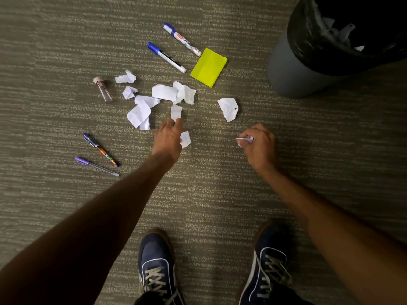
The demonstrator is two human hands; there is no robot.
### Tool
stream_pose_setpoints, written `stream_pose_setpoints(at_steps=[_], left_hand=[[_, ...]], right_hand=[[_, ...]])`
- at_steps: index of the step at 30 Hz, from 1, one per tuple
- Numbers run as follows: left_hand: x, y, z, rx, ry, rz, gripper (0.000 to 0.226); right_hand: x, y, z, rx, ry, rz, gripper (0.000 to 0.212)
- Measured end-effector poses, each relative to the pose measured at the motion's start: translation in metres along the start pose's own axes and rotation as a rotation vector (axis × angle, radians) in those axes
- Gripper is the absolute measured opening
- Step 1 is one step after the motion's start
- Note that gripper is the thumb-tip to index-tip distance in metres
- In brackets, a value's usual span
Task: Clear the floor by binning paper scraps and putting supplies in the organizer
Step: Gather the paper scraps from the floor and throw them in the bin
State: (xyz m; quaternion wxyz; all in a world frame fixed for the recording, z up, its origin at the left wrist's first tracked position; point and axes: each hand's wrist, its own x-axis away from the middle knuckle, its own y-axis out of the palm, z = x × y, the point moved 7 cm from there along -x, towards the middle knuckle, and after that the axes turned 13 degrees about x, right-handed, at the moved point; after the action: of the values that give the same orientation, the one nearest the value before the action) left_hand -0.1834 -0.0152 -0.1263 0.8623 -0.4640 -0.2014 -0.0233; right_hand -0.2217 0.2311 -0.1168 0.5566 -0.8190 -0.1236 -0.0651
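Fingers (pixel 250 132) of the right hand (pixel 261 146) curl round a crumpled scrap (pixel 245 140). The left hand (pixel 168 139) stretches flat, fingertips at a floor scrap (pixel 176 112). About eight loose scraps lie on the carpet (pixel 66 62), amid two markers (pixel 166 57), two pens (pixel 100 149), one yellow pad (pixel 208 67) and one capped tube (pixel 103 89). The lined bin (pixel 293 69) stands far right.
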Motion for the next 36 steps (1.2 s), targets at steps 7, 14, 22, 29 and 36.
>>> stream_pose_setpoints(at_steps=[7,14,22,29,36], left_hand=[[-0.015,-0.023,-0.001,0.334,-0.128,0.254,0.015],[-0.037,-0.015,-0.005,0.459,-0.306,0.328,0.010],[-0.043,-0.015,-0.011,0.597,-0.368,0.378,0.024],[-0.026,-0.014,-0.009,0.772,-0.463,0.395,0.049],[-0.001,-0.011,0.007,0.899,-0.514,0.349,0.024]], right_hand=[[-0.024,-0.007,-0.015,-0.157,0.070,0.018,0.012],[-0.066,0.009,-0.037,-0.151,0.107,0.062,0.008],[-0.081,0.025,-0.041,-0.080,0.095,0.112,0.010],[-0.076,0.031,-0.027,-0.227,0.185,0.048,0.030],[-0.062,0.022,-0.033,-0.325,0.235,-0.105,0.001]])
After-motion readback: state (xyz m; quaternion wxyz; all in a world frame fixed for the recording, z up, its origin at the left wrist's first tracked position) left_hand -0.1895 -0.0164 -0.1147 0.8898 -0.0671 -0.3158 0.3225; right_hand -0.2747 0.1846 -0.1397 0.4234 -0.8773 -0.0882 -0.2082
